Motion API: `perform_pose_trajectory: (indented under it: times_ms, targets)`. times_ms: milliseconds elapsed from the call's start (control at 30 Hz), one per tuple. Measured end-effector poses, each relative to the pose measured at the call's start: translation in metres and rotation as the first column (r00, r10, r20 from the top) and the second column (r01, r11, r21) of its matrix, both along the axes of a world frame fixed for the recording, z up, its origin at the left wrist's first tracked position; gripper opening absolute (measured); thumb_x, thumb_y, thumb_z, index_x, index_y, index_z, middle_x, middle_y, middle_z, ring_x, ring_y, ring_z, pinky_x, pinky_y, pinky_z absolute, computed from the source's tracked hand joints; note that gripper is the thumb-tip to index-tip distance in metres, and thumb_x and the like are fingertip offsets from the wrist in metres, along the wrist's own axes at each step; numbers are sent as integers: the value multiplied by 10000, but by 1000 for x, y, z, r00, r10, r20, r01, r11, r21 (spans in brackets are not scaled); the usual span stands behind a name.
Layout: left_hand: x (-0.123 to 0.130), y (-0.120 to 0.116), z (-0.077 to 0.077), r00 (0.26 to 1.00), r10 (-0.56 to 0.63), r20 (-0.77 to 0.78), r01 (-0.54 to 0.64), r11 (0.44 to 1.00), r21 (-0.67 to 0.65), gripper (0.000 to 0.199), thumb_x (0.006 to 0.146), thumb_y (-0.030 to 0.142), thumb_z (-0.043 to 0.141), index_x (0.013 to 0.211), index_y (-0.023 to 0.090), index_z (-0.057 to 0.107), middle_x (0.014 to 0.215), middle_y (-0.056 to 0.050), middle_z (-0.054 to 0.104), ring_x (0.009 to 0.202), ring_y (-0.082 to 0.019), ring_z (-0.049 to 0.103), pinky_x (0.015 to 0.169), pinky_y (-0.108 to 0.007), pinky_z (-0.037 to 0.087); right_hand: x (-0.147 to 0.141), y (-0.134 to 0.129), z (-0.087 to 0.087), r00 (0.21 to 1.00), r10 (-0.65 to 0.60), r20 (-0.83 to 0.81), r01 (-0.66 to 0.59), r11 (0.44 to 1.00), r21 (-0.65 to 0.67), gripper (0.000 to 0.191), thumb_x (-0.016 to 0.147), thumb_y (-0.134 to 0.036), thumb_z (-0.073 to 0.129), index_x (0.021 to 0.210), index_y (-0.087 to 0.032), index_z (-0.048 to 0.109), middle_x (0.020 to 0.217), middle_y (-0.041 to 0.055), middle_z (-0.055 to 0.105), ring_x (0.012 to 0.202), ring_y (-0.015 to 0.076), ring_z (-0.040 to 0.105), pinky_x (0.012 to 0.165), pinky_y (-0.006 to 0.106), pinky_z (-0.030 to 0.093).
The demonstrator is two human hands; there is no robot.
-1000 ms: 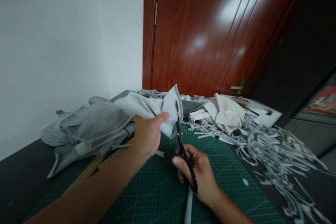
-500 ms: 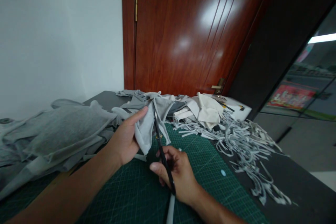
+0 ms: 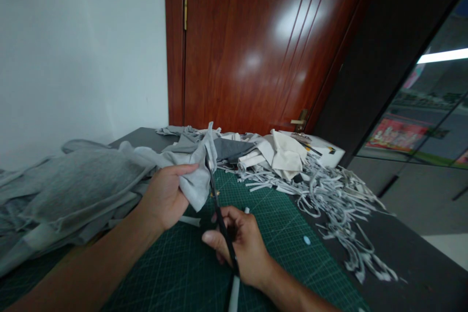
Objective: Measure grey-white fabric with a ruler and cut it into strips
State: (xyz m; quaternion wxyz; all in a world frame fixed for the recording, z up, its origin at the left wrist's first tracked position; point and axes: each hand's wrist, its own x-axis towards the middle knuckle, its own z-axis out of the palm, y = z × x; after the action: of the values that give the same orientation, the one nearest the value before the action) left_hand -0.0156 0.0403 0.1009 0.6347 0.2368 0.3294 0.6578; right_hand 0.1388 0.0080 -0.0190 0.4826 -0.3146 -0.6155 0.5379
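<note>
My left hand [image 3: 169, 195] grips a piece of light grey fabric [image 3: 195, 183] between thumb and fingers, holding it up over the green cutting mat [image 3: 161, 268]. Black-handled scissors [image 3: 224, 229] are in my right hand [image 3: 243, 241], its fingers curled about the handles. The blades point away from me and meet the fabric's right edge; part of them is hidden by the cloth. Below my right hand a pale strip [image 3: 234, 295] lies on the mat. Another pale scrap [image 3: 190, 221] shows just under the held fabric.
A heap of grey cloth [image 3: 84, 180] lies at the left. Cream fabric pieces [image 3: 288, 153] and a tangle of thin grey strips [image 3: 332, 195] cover the back right. Behind the table stand a brown door [image 3: 248, 48] and a white wall [image 3: 84, 48].
The fabric's right part, spread beyond the blades earlier, is now a narrow folded edge at the blades. My left hand has shifted slightly left and down; the scissors stay in my right hand.
</note>
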Motion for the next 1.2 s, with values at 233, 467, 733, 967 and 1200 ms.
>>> perform_pose_trajectory:
  times_ms: [233,467,733,967,1200]
  targets:
    - [-1,-2,0,999,46,18,-47,998,53,709,803,-182,445,1462,28,601,1020,-116,828,774,-203,817,873,-358,681,-1,0,-1,1000,-3,11,3,1000,24,540,740,-590,988,923,-194,668,588,-91,576,448,77,475,421,173,340]
    - [-4,0,1,994,95,53,-102,982,157,716,756,-167,520,1419,71,650,1013,-87,839,855,-212,825,924,-364,676,0,0,-2,1000,0,3,0,1000,-3,553,727,-581,997,935,-187,669,591,-89,592,439,77,480,414,175,359]
    - [-2,0,-4,978,204,35,-207,955,212,435,711,-72,780,1118,82,767,950,-73,852,927,-224,817,923,-324,662,-3,1,0,1000,0,15,0,1000,11,564,707,-601,999,914,-196,665,575,-89,585,436,79,481,407,174,346]
    - [7,-3,-15,941,338,-11,-293,832,470,620,566,93,950,1129,237,733,1019,14,846,1053,-263,798,1071,-424,594,0,-4,-2,1000,7,10,-7,1000,-14,508,766,-554,978,936,-191,666,555,-91,579,422,82,494,409,165,374]
    - [11,-3,-25,881,471,-46,-373,751,544,617,624,134,949,1171,262,695,1060,11,830,1220,-271,741,1133,-411,539,0,-7,-1,999,40,-36,-40,999,18,562,730,-564,995,992,-192,666,611,-80,593,456,95,511,441,188,430]
